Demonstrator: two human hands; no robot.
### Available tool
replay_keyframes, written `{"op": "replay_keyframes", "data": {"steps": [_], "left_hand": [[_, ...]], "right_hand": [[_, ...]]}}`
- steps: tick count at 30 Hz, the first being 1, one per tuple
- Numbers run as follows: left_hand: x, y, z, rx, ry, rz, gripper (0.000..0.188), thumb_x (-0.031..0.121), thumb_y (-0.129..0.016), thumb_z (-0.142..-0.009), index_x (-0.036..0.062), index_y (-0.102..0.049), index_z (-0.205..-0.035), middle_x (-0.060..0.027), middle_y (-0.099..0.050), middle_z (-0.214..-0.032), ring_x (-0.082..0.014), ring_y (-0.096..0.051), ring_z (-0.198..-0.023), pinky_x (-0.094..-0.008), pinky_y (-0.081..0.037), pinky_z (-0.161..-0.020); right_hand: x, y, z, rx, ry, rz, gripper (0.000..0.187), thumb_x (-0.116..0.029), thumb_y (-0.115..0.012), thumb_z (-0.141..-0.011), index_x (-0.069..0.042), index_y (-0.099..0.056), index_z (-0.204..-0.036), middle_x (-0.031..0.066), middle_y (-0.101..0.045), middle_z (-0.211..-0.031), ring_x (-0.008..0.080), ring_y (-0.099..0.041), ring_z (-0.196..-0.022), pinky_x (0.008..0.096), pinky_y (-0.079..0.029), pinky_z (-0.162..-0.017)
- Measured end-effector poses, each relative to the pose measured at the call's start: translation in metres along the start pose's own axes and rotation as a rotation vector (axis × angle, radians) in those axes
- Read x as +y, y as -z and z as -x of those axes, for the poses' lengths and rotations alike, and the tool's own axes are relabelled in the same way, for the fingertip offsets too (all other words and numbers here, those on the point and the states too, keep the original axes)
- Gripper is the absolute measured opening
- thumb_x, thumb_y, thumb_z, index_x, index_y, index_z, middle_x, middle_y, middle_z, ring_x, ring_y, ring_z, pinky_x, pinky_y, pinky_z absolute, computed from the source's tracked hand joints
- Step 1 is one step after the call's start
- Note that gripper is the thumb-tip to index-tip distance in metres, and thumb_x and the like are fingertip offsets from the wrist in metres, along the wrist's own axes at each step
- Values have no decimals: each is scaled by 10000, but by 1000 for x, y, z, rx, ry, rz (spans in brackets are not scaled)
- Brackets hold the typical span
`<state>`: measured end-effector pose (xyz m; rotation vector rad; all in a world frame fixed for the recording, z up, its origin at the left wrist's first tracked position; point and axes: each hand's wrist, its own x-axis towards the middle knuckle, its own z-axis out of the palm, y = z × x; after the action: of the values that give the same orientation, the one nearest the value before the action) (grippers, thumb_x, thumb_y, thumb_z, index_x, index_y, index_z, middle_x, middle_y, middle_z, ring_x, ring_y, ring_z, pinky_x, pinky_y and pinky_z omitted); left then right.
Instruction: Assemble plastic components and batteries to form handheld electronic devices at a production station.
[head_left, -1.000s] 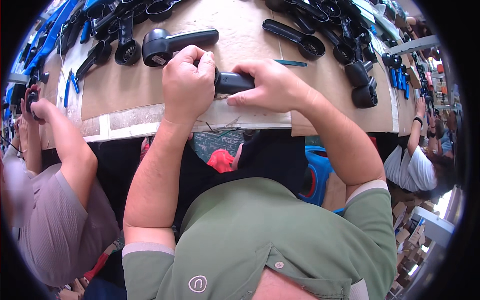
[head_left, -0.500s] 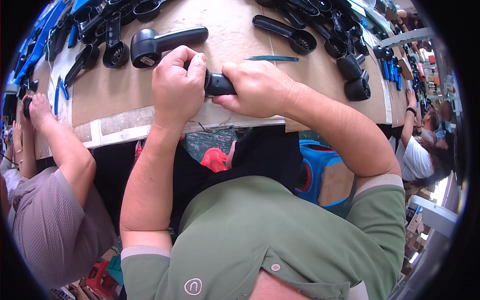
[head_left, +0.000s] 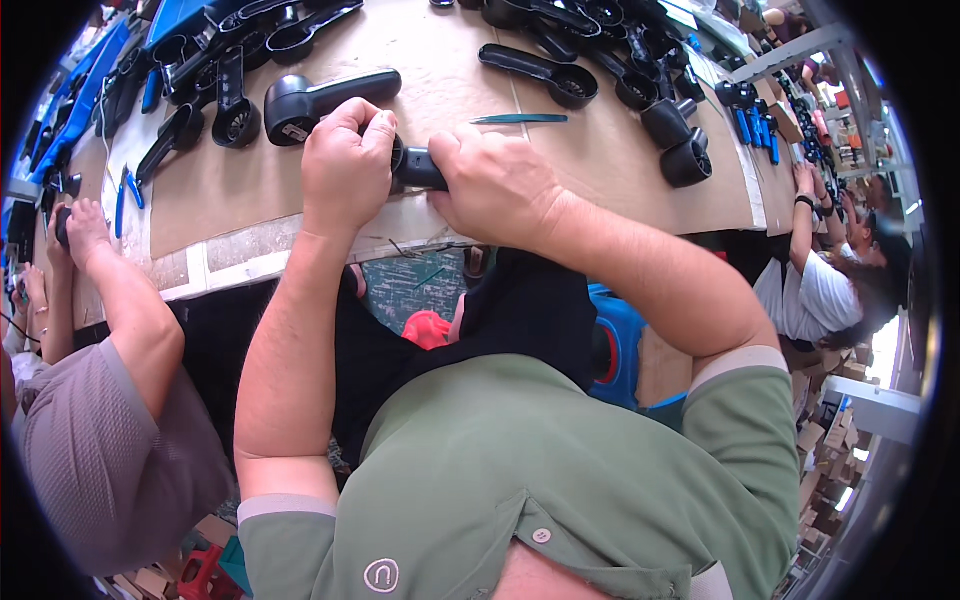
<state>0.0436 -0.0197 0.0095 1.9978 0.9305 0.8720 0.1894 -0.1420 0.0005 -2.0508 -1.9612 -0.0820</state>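
Note:
Over the near edge of the table, both my hands are closed on one black plastic housing (head_left: 424,168). My left hand (head_left: 350,170) wraps round its left end, thumb on top. My right hand (head_left: 497,187) grips the right end, so only the short middle section shows between my fists. Just beyond my left hand lies a black hair-dryer-shaped body (head_left: 330,103) with a thick round barrel and a long handle. A pair of slim teal tweezers (head_left: 520,119) rests on the brown sheet beyond my right hand.
Open black shells lie in heaps at the far left (head_left: 235,105) and far right (head_left: 635,85). Blue-handled pliers (head_left: 127,195) lie at left. A co-worker's hand (head_left: 88,232) works close on the left; others sit at right. A blue stool (head_left: 622,340) stands under the table edge.
The view has shifted slightly, so the table things at right sit further left. Both hands still grip the housing, with my right hand turned a little on it.

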Motion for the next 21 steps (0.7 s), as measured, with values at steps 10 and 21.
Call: {"op": "replay_keyframes", "data": {"steps": [10, 21], "left_hand": [[2, -2, -4, -70, 50, -52, 199, 154, -653, -1000, 13, -726, -879, -55, -681, -746, -170, -553, -636, -326, -468, -613], [-15, 15, -16, -257, 0, 382, 192, 123, -592, -1056, 49, -762, -1004, -18, -730, -858, -95, -581, -736, -239, -490, -708]], "right_hand": [[10, -8, 0, -30, 37, -67, 293, -299, -741, -885, -46, -600, -934, 174, -720, -798, 367, -704, -648, 436, -578, -600], [10, 6, -9, -75, 62, -73, 291, -311, -706, -915, -29, -652, -957, 176, -733, -807, 388, -729, -672, 463, -607, -633]]}}
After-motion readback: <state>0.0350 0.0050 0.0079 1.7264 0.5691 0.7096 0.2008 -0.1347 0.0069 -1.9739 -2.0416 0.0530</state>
